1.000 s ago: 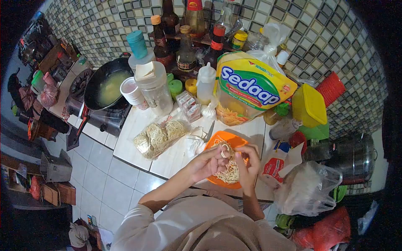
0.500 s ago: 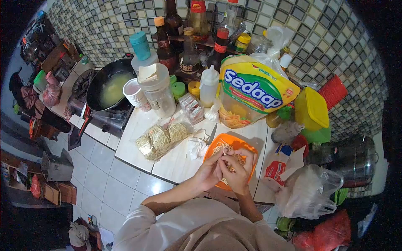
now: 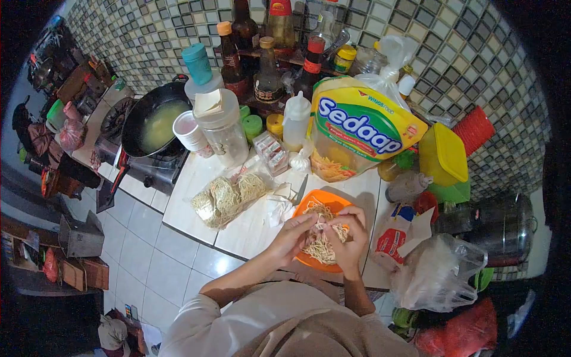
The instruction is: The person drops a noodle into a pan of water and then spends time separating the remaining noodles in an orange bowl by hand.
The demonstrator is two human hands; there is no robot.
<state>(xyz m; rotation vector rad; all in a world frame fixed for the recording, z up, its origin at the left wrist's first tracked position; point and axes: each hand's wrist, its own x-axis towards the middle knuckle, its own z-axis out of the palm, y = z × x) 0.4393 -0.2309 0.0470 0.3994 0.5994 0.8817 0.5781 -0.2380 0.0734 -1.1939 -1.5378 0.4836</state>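
Your white tiled bench (image 3: 250,223) runs along the mosaic wall, and at its far left end a black wok (image 3: 151,122) of pale broth sits on the stove. Against the wall in front of you stands the big yellow Sedaap bag (image 3: 363,128), with a row of sauce bottles (image 3: 267,65) behind it and a clear lidded jar (image 3: 223,128) to its left. A yellow-lidded container (image 3: 441,153) stands to the bag's right, and a crumpled clear plastic bag (image 3: 437,271) lies at the bench's right edge. To the left of your hands lies a clear packet of dried noodle nests (image 3: 229,196). Directly under your hands sits the orange plate (image 3: 312,205), near the bench's front edge, holding a heap of yellow noodles (image 3: 321,247). Your left hand (image 3: 291,235) and right hand (image 3: 348,238) meet above the plate, both with fingers curled and pinching a clump of the noodles between them, strands hanging down onto the heap.
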